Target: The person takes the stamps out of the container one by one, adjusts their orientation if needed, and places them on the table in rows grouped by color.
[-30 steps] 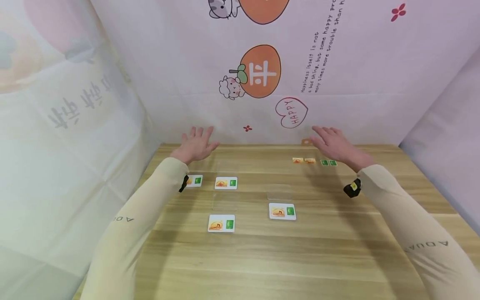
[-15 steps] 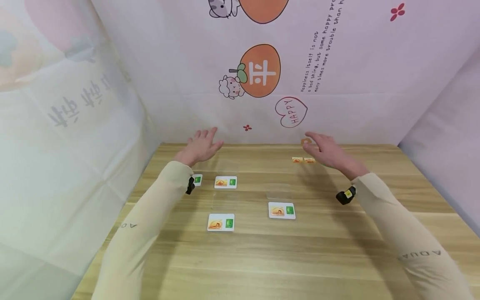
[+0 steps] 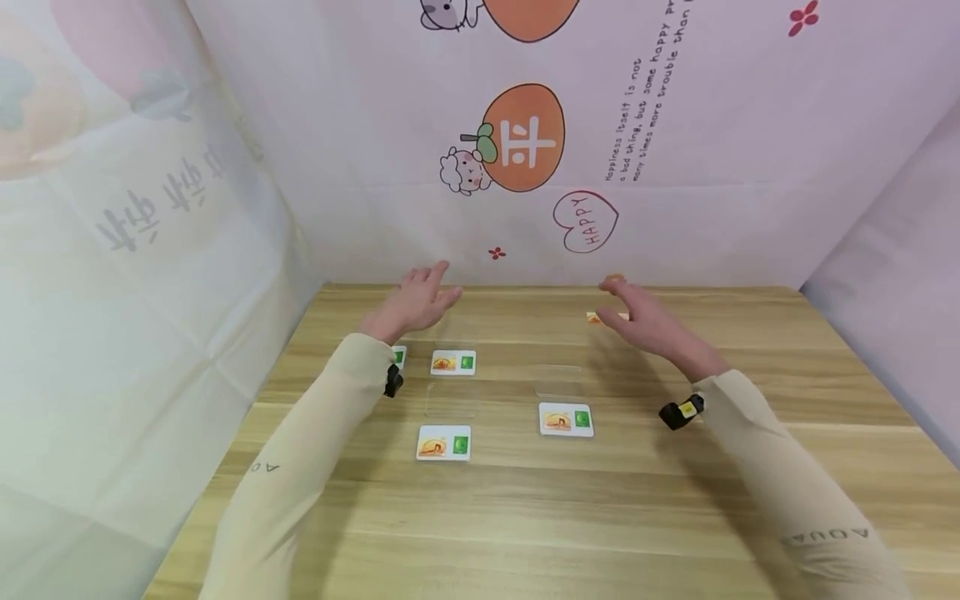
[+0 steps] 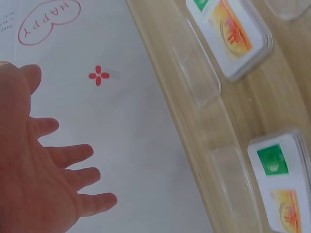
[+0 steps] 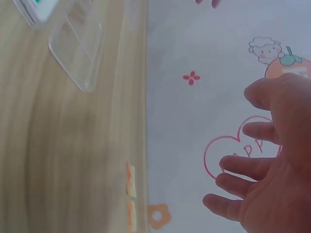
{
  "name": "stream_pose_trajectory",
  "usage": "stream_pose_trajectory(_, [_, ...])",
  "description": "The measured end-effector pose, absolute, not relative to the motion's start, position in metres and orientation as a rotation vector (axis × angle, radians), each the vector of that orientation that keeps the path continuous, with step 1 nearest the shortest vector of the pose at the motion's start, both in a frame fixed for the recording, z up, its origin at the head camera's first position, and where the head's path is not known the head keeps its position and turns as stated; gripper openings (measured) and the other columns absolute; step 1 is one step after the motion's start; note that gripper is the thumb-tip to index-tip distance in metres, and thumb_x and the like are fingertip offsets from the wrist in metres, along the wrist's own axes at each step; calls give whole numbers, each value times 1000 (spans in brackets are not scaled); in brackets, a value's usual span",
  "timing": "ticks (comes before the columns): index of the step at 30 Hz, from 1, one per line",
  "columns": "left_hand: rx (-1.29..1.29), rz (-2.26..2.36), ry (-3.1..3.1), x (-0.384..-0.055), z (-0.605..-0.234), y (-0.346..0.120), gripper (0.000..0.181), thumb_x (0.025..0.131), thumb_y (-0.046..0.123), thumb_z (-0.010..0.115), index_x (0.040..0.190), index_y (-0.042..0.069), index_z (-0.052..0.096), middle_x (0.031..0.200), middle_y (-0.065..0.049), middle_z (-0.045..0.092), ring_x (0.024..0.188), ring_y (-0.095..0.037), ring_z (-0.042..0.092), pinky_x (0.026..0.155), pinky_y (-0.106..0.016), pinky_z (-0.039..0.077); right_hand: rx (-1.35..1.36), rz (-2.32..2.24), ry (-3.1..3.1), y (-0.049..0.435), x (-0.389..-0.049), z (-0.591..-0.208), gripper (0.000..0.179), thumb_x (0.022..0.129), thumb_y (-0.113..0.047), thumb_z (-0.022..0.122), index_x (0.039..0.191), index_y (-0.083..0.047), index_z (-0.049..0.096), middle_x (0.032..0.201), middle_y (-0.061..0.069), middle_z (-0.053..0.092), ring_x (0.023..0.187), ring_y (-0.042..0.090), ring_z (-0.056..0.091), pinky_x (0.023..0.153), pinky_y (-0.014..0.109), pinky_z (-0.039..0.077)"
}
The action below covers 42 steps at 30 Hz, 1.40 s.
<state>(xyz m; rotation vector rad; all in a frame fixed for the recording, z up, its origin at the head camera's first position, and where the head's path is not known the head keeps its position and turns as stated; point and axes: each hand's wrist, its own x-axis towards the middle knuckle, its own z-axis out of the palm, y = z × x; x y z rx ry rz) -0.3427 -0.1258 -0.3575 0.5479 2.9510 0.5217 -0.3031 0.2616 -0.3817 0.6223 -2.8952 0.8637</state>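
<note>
My left hand hovers above the far left of the table, fingers spread and holding nothing. Across from it, my right hand hangs in the air with fingers apart and slightly bent, also holding nothing. Below the left hand lie a white flat case with an orange picture and green square, and another case, partly covered by the sleeve in the head view. Two similar cases, one at front left and one at centre right, lie nearer. Small orange stickers sit under the right hand, partly hidden.
Clear plastic pieces like shallow lids lie behind the cases; another clear piece shows in the right wrist view. A printed white cloth rises at the wood-grain table's back edge and along both sides.
Both hands have drawn inward, the left moving right and the right moving left and lower. The right hand now covers the small green stickers and part of the orange ones.
</note>
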Motion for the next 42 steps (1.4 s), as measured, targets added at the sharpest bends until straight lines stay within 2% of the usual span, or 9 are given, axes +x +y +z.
stream_pose_trajectory(8, [631, 603, 2913, -335, -362, -107, 71, 103, 53, 32, 159, 16, 9, 162, -18, 20, 150, -36, 19, 121, -51, 20, 672, 912, -2865, 257, -294, -394, 52, 102, -28, 51, 143, 2, 42, 144, 26, 46, 132, 45, 44, 103, 62, 39])
stream_pose_trajectory(14, [641, 658, 2889, -328, -363, -97, 74, 102, 57, 31, 159, 16, 7, 164, -13, 17, 151, -33, 18, 121, -49, 19, 687, 970, -2852, 255, -284, -395, 50, 102, -27, 52, 142, 2, 44, 140, 27, 49, 126, 46, 47, 99, 61, 43])
stream_pose_trajectory(23, [739, 824, 2797, -312, -368, -79, 72, 104, 50, 36, 159, 13, 7, 164, -13, 16, 151, -30, 19, 121, -47, 20, 650, 1008, -2894, 251, -273, -402, 43, 101, -25, 54, 135, 0, 51, 129, 23, 58, 111, 34, 58, 93, 52, 49])
stream_pose_trajectory(27, [764, 834, 2810, -303, -374, -75, 71, 104, 47, 38, 158, 10, 12, 163, -13, 20, 150, -30, 23, 121, -47, 23, 680, 1012, -2913, 246, -265, -408, 40, 101, -26, 53, 133, -1, 54, 125, 20, 61, 106, 29, 60, 90, 47, 51])
stream_pose_trajectory(37, [859, 697, 2792, -278, -387, -57, 69, 102, 49, 42, 157, 14, 19, 158, -16, 31, 146, -33, 33, 118, -47, 29, 692, 950, -2932, 238, -251, -412, 29, 99, -24, 58, 119, -5, 64, 111, 10, 65, 94, 19, 60, 81, 36, 50])
stream_pose_trajectory(42, [945, 663, 2765, -265, -389, -46, 67, 102, 44, 48, 155, 9, 26, 153, -20, 38, 141, -35, 39, 115, -47, 33, 732, 942, -2920, 234, -248, -412, 25, 97, -23, 60, 113, -5, 67, 103, 6, 66, 87, 15, 56, 75, 30, 48])
